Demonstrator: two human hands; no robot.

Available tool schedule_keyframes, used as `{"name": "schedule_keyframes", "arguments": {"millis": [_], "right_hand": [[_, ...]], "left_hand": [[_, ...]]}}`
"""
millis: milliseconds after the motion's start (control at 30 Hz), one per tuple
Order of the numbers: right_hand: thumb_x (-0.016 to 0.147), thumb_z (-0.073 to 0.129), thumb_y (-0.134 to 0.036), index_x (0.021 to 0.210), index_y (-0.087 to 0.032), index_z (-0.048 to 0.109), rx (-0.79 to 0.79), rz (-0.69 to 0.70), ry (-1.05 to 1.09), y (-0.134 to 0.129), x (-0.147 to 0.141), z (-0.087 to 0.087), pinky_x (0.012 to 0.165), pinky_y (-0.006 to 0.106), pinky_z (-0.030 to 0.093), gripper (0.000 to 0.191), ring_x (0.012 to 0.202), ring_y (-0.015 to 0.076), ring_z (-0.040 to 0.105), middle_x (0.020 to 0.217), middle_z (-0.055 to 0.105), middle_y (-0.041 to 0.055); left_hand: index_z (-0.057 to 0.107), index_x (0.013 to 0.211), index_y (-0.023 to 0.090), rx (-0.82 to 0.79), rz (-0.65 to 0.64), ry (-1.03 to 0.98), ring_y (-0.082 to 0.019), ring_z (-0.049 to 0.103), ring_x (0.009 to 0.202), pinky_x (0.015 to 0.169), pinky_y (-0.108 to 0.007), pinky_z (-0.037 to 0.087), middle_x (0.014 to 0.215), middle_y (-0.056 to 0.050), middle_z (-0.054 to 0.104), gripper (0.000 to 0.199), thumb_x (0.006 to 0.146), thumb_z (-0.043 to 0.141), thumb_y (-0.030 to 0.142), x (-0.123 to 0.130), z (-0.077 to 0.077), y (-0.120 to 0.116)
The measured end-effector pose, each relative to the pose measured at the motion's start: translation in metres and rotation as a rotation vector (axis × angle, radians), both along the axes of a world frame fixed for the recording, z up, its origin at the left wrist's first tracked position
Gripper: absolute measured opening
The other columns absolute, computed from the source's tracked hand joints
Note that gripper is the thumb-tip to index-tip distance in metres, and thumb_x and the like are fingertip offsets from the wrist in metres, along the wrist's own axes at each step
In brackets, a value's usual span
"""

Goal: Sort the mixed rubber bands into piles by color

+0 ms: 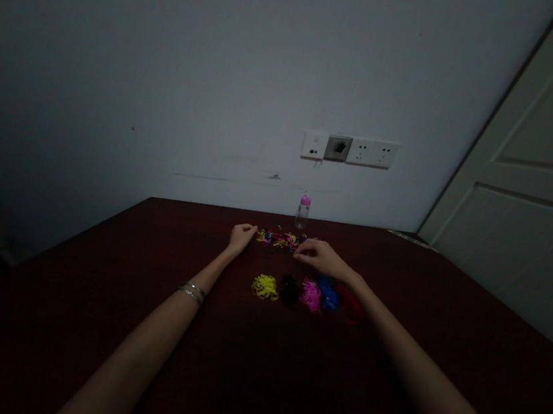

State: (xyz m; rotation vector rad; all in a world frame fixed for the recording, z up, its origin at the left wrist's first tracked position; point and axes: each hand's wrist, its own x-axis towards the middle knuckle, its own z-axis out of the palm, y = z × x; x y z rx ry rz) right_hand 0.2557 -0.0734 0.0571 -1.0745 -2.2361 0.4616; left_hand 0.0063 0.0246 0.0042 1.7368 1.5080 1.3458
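Note:
A strip of mixed small elastic bands [280, 240], in yellow, pink, blue and other colours, lies across the far part of the table. At its left end rests my left hand [242, 238], closed, fingertips by the bands. My right hand [319, 256] reaches over the right end with thumb and fingers pinched together. Whatever either hand grips is too small to make out. Nearer me lie sorted piles: yellow bands [265, 287], black bands [289, 290], pink bands [310, 295], blue bands [328, 292] and dim red bands [351, 305] partly behind my right forearm.
A clear bottle with a pink top [303, 211] stands upright behind the mixed bands, near the wall. Sockets and switches [348, 150] are set in the wall above the dark red table [247, 364]. A white panelled door [537, 178] is at the right.

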Motion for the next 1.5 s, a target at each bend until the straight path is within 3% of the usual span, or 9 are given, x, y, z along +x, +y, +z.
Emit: {"name": "schedule_keyframes", "arguments": {"millis": [167, 333, 533, 900, 1167, 1500], "right_hand": [[0.075, 0.055, -0.044, 0.081, -0.013, 0.071, -0.13, -0.271, 0.188, 0.023, 0.05, -0.018, 0.058, 0.025, 0.043, 0.035, 0.067, 0.0159, 0.059, 0.073, 0.067, 0.006], [0.07, 0.058, -0.049, 0.083, -0.012, 0.07, -0.171, -0.47, 0.375, 0.035, 0.089, -0.037, 0.049, 0.023, 0.041, 0.041, 0.06, 0.0152, 0.057, 0.07, 0.068, 0.0067], [0.07, 0.056, -0.051, 0.076, -0.012, 0.067, -0.243, -0.604, 0.466, 0.035, 0.119, -0.06, 0.038, 0.02, 0.035, 0.041, 0.046, 0.0098, 0.048, 0.063, 0.064, 0.0055], [0.073, 0.051, -0.051, 0.075, -0.013, 0.066, -0.192, -0.587, 0.416, 0.035, 0.122, -0.068, 0.043, 0.022, 0.039, 0.041, 0.05, 0.011, 0.051, 0.066, 0.065, 0.0066], [0.07, 0.053, -0.053, 0.08, -0.011, 0.067, -0.213, -0.585, 0.423, 0.036, 0.123, -0.07, 0.042, 0.022, 0.036, 0.045, 0.048, 0.0108, 0.05, 0.065, 0.065, 0.0063], [0.071, 0.052, -0.052, 0.08, -0.012, 0.068, -0.19, -0.581, 0.393, 0.034, 0.122, -0.069, 0.045, 0.022, 0.038, 0.044, 0.051, 0.0116, 0.051, 0.066, 0.066, 0.0066]], "left_hand": [[0.07, 0.076, 0.015, -0.035, -0.088, 0.256, -0.014, 0.056, 0.064, 0.058, -0.022, 0.038, 0.066, -0.003, 0.064, 0.026, 0.068, 0.06, 0.037, 0.007, -0.002, 0.0], [0.07, 0.079, 0.018, -0.05, -0.184, 0.479, -0.014, 0.056, 0.066, 0.056, -0.022, 0.036, 0.071, -0.003, 0.064, 0.029, 0.065, 0.065, 0.043, 0.012, 0.011, -0.009], [0.07, 0.074, 0.017, -0.118, -0.257, 0.456, -0.013, 0.055, 0.063, 0.057, -0.021, 0.039, 0.065, 0.0, 0.062, 0.024, 0.059, 0.069, 0.036, 0.007, 0.017, -0.006], [0.072, 0.07, 0.019, -0.173, -0.209, 0.518, -0.016, 0.058, 0.068, 0.059, -0.022, 0.037, 0.069, -0.002, 0.066, 0.017, 0.06, 0.07, 0.033, 0.005, 0.023, -0.009], [0.071, 0.078, 0.02, -0.199, -0.193, 0.581, -0.016, 0.059, 0.073, 0.062, -0.023, 0.04, 0.079, -0.003, 0.067, 0.016, 0.066, 0.065, 0.026, 0.012, 0.019, -0.011], [0.071, 0.073, 0.015, -0.163, -0.22, 0.546, -0.014, 0.055, 0.064, 0.058, -0.022, 0.037, 0.068, -0.004, 0.064, 0.014, 0.064, 0.06, 0.019, 0.021, 0.021, -0.015]]}}
